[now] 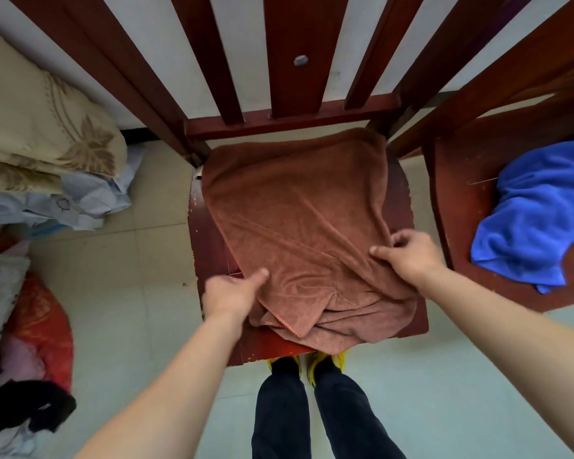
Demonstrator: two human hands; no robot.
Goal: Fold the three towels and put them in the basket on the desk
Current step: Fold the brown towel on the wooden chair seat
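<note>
A brown towel (299, 207) lies spread over the seat of a red-brown wooden chair (209, 260), its near end bunched in loose folds at the seat's front. My left hand (232, 294) pinches the towel's left near edge, thumb on top. My right hand (408, 253) grips the towel's right near edge. A blue towel (537, 220) lies crumpled on a second wooden chair (461, 167) to the right. No third towel, basket or desk is in view.
The chair back's slats (289, 54) rise right behind the seat. Folded beige bedding (37, 127) and pale clothes are stacked at the left, with a red bag (40, 329) and a dark garment below. My legs and yellow shoes (325, 362) stand on the tiled floor at the seat's front.
</note>
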